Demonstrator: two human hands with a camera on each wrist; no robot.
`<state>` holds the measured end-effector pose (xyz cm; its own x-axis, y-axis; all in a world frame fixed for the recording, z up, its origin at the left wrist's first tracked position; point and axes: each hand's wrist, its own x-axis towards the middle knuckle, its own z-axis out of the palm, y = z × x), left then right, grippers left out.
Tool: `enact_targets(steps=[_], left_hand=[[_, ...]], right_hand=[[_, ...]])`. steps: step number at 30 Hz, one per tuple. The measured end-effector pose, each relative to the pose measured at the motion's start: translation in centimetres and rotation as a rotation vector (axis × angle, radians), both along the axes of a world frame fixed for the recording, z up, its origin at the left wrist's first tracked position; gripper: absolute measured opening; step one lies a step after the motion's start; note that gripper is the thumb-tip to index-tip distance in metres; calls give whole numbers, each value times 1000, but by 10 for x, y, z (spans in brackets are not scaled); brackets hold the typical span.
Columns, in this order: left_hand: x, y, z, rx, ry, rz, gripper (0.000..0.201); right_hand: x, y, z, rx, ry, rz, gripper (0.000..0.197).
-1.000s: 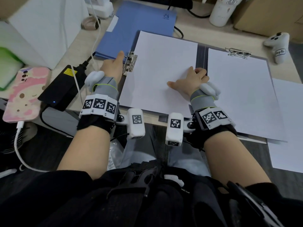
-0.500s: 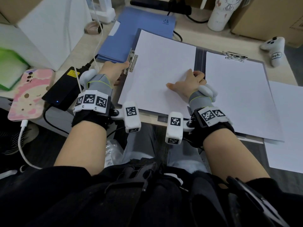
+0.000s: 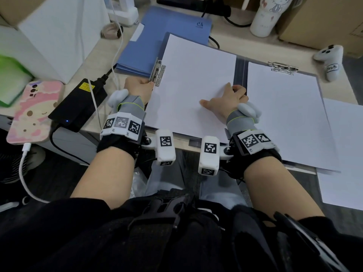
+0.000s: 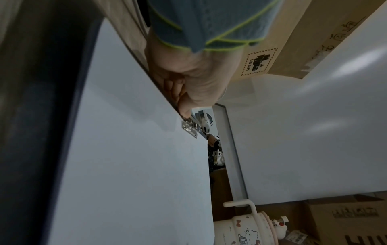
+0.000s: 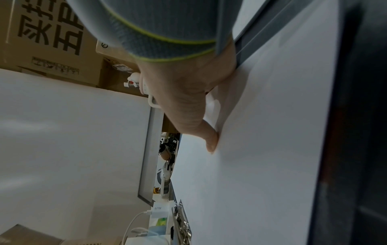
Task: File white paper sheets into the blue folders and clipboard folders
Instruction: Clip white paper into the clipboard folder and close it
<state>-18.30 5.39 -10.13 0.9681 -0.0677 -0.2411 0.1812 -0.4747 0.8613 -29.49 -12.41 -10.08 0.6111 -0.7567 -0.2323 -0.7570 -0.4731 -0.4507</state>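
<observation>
A grey clipboard folder (image 3: 240,73) lies open on the desk. Its left half carries a white sheet (image 3: 192,79), with a metal clip (image 3: 157,73) on the left edge. My left hand (image 3: 140,87) grips that edge just below the clip, its fingertips (image 4: 185,112) touching the clip (image 4: 189,128). My right hand (image 3: 225,101) holds the same sheet (image 5: 261,165) near the spine, with the thumb (image 5: 209,140) flat on it and the fingers curled at its right edge. A second sheet (image 3: 284,114) sits under the top clip (image 3: 282,66) on the right half. Blue folders (image 3: 163,36) lie behind.
Loose white sheets (image 3: 345,154) lie at the right. A pink phone (image 3: 33,110), a black power adapter (image 3: 78,105) with cables and a white box (image 3: 59,36) crowd the left. A white mug (image 3: 267,14), a cardboard box (image 3: 324,20) and a small plush (image 3: 330,59) stand behind.
My left hand has slid along the folder's left edge toward me, from beside the clip's upper end to its lower end. My right hand has stayed on the sheet.
</observation>
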Motion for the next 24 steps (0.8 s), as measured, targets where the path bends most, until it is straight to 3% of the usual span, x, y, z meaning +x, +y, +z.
enact_targets(steps=[5,9,14,18,24], left_hand=[[-5,5,1,-11,-21,-56,20],[-8,15,9,-10,-30,-90,29],[-7,21,23,34,-57,-95,20],[-5,28,38,-184,13,-122,25],[-25,27,78,-471,-148,-136,31]], right_hand=[[-2,0,1,16,-3,2,94],[-4,3,5,23,-27,23,90],[-9,8,12,20,-54,63,74],[-14,11,19,87,-149,77,74],[-20,15,29,273,-356,52,75]])
